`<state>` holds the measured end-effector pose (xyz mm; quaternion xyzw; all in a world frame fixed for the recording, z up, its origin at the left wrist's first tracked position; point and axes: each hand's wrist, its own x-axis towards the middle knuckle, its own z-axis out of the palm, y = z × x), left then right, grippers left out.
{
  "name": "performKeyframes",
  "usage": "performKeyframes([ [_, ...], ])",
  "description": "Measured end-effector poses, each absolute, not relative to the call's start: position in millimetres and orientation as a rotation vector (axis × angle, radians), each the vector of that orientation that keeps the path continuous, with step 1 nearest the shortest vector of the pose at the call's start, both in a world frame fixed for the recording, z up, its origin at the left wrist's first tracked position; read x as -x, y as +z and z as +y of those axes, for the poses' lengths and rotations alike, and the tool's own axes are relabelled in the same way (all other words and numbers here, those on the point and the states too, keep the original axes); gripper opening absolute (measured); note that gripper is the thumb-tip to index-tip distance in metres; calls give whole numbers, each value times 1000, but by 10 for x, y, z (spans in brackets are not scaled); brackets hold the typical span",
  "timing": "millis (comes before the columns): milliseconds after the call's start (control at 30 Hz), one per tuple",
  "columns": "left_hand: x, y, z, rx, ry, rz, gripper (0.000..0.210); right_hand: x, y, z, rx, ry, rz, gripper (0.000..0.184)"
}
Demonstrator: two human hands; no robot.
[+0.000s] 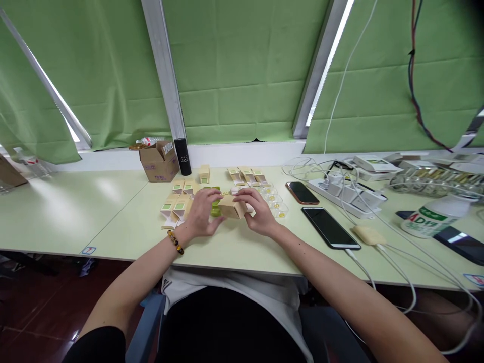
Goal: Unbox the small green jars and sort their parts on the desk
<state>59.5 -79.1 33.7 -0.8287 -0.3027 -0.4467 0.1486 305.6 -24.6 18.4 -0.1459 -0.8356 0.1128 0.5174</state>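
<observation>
A small tan cardboard box (232,207) is held just above the table, in front of my body. My right hand (258,213) grips it from the right, fingers over the top and thumb low on its side. On the left, my left hand (202,214) curves around its other end, with thumb and fingertips at its edges. Light-green pieces (215,208) show behind the gap between my left thumb and fingers. Folded cartons with green windows (175,207) stand beside my left hand. Past my right hand are clear plastic cups (279,208) with something yellow inside.
More cartons (246,176) and a single one (204,174) stand farther back. A brown cardboard box (159,162) and black cylinder (182,157) are by the wall. To the right lie phones (330,228), a power strip (344,196), cables and a white bottle (434,217).
</observation>
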Motion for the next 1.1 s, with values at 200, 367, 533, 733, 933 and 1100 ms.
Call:
performKeyframes([
  [200, -866, 243, -856, 2286, -1036, -899, 59, -3058, 84, -196, 341, 46, -1924, 50],
  [367, -1035, 346, -789, 2223, -1032, -958, 36, -3063, 127, -249, 419, 110, -1876, 53],
  [533, -1074, 434, -657, 2184, -1123, -960, 42, -3069, 211, -313, 472, 307, -1768, 46],
  [733, -1046, 323, -620, 2210, -1085, -1054, 34, -3031, 213, -317, 489, 250, -1847, 46],
  [933, -1015, 247, -673, 2256, -1012, -1083, 33, -3011, 197, -335, 516, 216, -1939, 53],
  [1100, -1015, 222, -696, 2327, -1013, -1105, 32, -3002, 183, -353, 555, 210, -1973, 53],
])
